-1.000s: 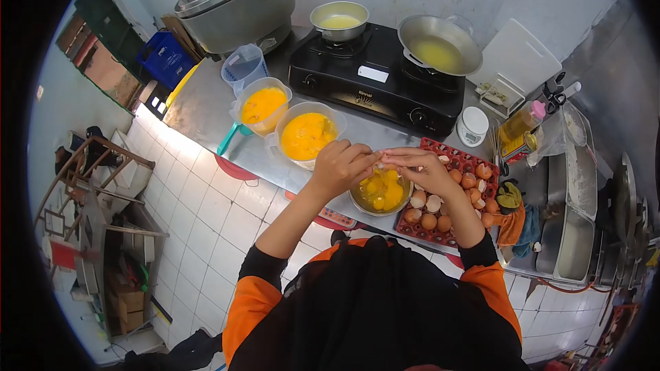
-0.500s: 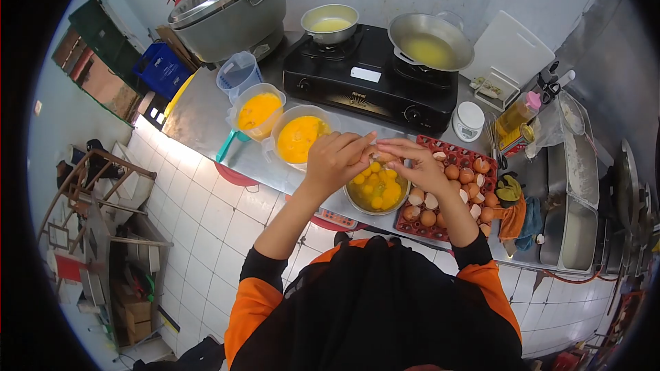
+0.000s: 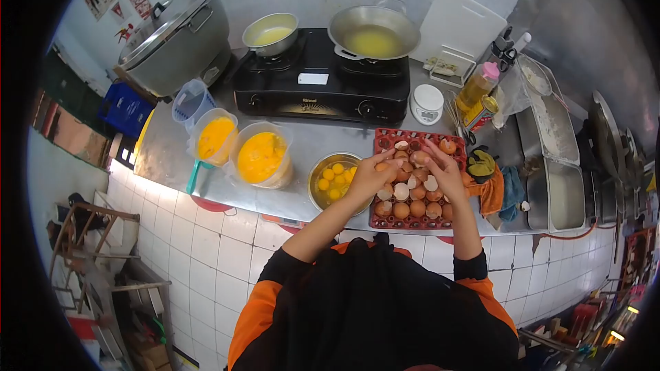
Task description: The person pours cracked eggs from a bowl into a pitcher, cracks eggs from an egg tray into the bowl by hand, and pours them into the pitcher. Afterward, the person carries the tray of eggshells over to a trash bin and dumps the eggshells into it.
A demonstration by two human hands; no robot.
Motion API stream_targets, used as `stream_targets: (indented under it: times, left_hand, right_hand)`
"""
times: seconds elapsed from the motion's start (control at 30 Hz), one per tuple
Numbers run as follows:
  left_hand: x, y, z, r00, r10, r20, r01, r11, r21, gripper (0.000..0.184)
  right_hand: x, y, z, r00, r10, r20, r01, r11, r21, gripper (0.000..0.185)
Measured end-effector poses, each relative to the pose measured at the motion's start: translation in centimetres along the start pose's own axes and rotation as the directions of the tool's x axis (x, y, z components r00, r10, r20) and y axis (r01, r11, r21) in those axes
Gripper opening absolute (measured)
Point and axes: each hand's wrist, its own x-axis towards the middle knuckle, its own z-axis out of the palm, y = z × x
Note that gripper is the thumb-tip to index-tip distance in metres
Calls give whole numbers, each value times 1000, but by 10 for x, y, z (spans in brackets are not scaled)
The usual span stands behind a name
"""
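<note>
"Looked where first?"

"At the left hand [image 3: 375,177], above the red tray [image 3: 381,140]; saw fingers curled, couldn't tell on what. Noted the bowl of yolks [image 3: 309,182] at its nine o'clock."

"And at the right hand [image 3: 447,178]?"

"Saw part-spread fingers by a brown egg [image 3: 418,159], at ten o'clock from that palm, nearer there than to the left palm. Couldn't confirm contact."

"Made out its long axis?"

"Couldn't; looked rounded, pointing no clear way."

"And beyond?"

"Saw the stove [image 3: 320,107], toward ten."
</note>
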Motion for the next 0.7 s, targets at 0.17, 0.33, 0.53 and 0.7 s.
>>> stream_targets:
  times: [0.17,0.33,0.53,0.7]
  left_hand:
    - [3,-17,9,1000,17,-22,-18,996,-87,42]
    - [-2,-8,26,966,-188,178,247,879,-409,57]
    - [-22,10,58,806,-226,547,482,787,-385,82]
    - [-37,-20,58,691,-248,679,299,953,44,82]
  right_hand:
    - [-35,-7,-15,970,-174,-167,-9,666,-746,40]
    - [-65,-16,34,928,-352,-123,260,848,-462,43]
    - [-91,-7,46,811,-550,-198,334,713,-616,47]
    - [-133,45,26,644,-425,-636,296,905,-304,43]
